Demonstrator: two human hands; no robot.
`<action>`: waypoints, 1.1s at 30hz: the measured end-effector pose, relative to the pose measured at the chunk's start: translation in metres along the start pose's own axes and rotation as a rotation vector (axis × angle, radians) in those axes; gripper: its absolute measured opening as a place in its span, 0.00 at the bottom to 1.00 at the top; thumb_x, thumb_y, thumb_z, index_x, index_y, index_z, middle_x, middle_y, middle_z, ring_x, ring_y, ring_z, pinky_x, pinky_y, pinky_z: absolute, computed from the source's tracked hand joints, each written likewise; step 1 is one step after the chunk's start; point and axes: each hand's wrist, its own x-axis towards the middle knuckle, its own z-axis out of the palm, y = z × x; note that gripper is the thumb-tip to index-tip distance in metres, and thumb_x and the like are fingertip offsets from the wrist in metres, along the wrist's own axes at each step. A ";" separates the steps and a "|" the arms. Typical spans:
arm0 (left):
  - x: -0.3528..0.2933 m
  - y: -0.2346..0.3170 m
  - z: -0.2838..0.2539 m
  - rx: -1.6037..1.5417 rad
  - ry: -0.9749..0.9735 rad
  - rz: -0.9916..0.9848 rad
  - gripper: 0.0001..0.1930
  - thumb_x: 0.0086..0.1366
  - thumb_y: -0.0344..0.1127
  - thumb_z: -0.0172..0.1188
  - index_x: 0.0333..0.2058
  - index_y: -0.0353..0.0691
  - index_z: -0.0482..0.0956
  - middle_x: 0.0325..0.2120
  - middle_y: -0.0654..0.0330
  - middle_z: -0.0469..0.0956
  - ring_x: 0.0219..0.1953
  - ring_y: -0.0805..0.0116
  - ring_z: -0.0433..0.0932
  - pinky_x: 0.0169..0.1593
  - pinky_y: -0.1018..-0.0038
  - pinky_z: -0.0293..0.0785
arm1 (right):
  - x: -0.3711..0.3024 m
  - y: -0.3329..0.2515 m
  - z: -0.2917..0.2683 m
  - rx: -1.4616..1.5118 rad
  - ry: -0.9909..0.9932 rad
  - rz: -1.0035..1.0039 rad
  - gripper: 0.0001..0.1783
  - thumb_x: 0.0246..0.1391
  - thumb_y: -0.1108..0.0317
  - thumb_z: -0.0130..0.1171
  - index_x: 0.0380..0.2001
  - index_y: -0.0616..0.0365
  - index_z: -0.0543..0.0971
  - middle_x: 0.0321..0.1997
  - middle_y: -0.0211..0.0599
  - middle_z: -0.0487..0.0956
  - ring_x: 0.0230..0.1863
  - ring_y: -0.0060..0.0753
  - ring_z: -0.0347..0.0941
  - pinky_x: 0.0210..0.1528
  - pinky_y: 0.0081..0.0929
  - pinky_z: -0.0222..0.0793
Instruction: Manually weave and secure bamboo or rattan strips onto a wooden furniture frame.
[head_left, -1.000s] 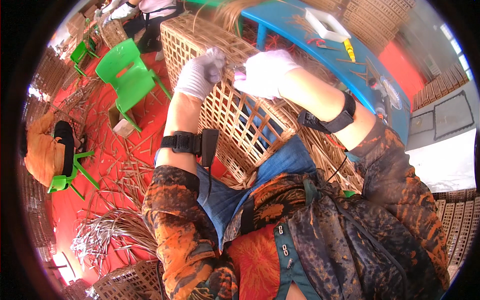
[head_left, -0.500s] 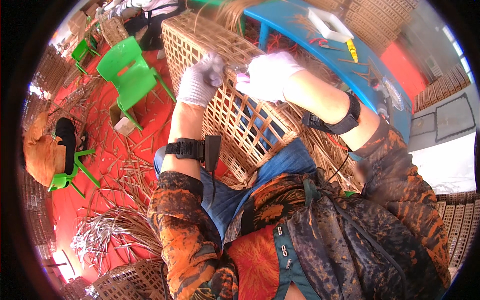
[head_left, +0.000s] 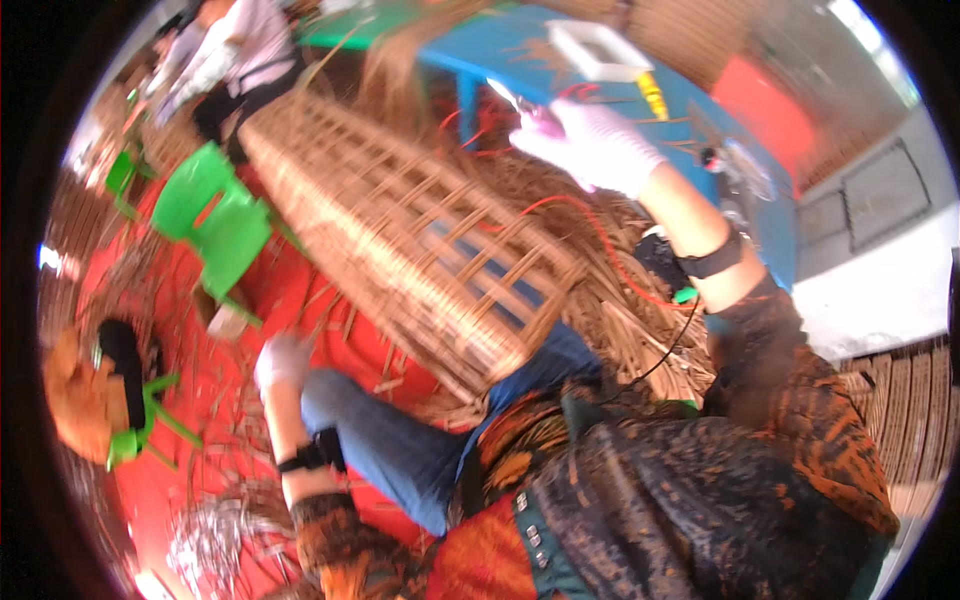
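My right hand (head_left: 590, 145), in a white glove, is raised near the blue table's edge. It grips a small hand tool (head_left: 517, 98) with a shiny metal tip and a pinkish part by the fingers; its exact kind is blurred. My gloved left hand (head_left: 283, 362) hangs low beside my left knee, its fingers smeared by motion. Between my arms a long woven lattice basket (head_left: 370, 270) leans against my legs and stretches away to the far left. Neither hand touches it.
The blue table (head_left: 500, 42) carries a white tray (head_left: 600, 52) and a yellow-handled tool (head_left: 652, 97). A green chair (head_left: 212, 215) stands left, past the basket. Loose strips lie on the red floor (head_left: 225, 415). An orange cord (head_left: 605, 240) curves by my right arm. People sit at the far left.
My left hand has left the basket and dropped to the lower left. My right hand has lifted away from it toward the table with the tool. The basket has tilted over leftward.
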 end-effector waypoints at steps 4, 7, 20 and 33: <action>-0.047 -0.019 0.004 -0.600 0.125 -0.379 0.15 0.55 0.45 0.54 0.30 0.40 0.82 0.29 0.46 0.78 0.36 0.49 0.78 0.40 0.59 0.72 | 0.015 0.105 0.027 -0.123 -0.026 0.274 0.26 0.48 0.36 0.51 0.30 0.46 0.81 0.18 0.31 0.78 0.25 0.31 0.78 0.36 0.32 0.72; -0.070 -0.030 0.011 -0.508 0.089 -0.626 0.13 0.54 0.44 0.58 0.32 0.43 0.83 0.30 0.50 0.80 0.38 0.53 0.79 0.44 0.63 0.72 | 0.029 0.156 0.039 -0.188 -0.133 0.447 0.30 0.48 0.35 0.49 0.30 0.50 0.82 0.22 0.34 0.81 0.32 0.34 0.78 0.41 0.33 0.71; -0.095 0.021 -0.059 -2.191 0.631 -0.672 0.20 0.68 0.42 0.49 0.51 0.35 0.72 0.37 0.65 0.76 0.35 0.78 0.70 0.43 0.80 0.68 | 0.095 0.190 0.045 -0.020 0.174 0.114 0.28 0.53 0.45 0.55 0.45 0.58 0.77 0.44 0.47 0.80 0.47 0.42 0.76 0.50 0.31 0.68; -0.086 0.072 -0.086 -1.862 0.861 -0.494 0.22 0.61 0.36 0.58 0.52 0.33 0.69 0.43 0.58 0.75 0.43 0.74 0.72 0.49 0.77 0.69 | 0.019 -0.157 0.146 0.948 -0.531 -0.461 0.27 0.55 0.54 0.59 0.50 0.63 0.70 0.38 0.40 0.78 0.35 0.26 0.72 0.37 0.25 0.69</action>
